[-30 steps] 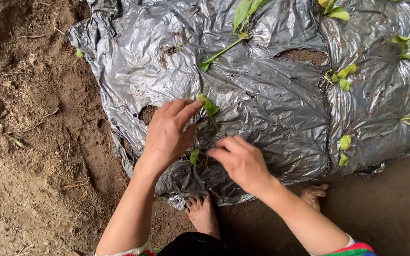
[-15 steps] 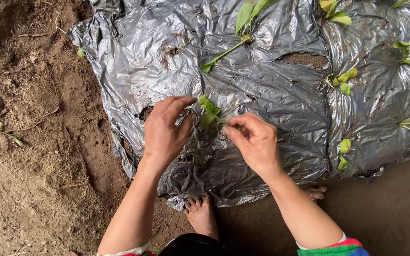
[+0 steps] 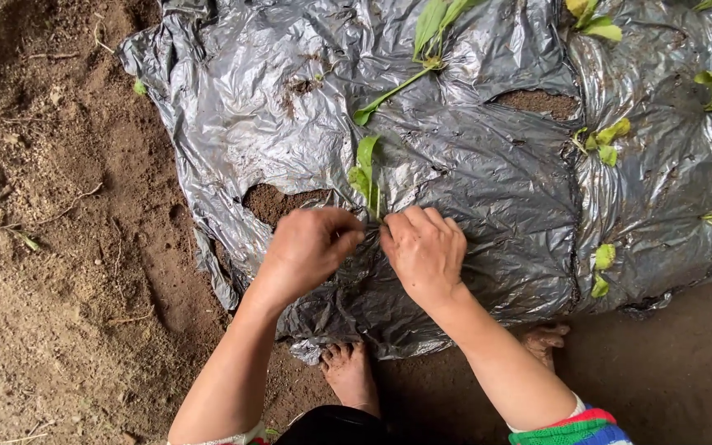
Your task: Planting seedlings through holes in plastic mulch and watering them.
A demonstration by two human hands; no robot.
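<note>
A small green seedling point(image 3: 365, 175) stands in a slit of the crinkled grey plastic sheet point(image 3: 471, 165) that covers the soil. My left hand point(image 3: 308, 247) and my right hand point(image 3: 423, 247) meet at its base, fingers curled and pressed down on either side of the stem. The fingertips and the stem's lowest part are hidden between the two hands. Just left of the seedling a torn hole point(image 3: 278, 200) shows bare brown soil.
Other seedlings poke through the sheet at the top point(image 3: 430, 33) and at the right point(image 3: 603, 140), point(image 3: 599, 268). Another soil hole point(image 3: 537, 103) gapes at upper right. Bare earth point(image 3: 59, 247) lies to the left. My bare feet point(image 3: 352, 375) stand at the sheet's near edge.
Both hands have come together and closed down at the seedling's base. The seedling, which was held loosely between them, now stands upright in the sheet, and the soil hole at left is uncovered.
</note>
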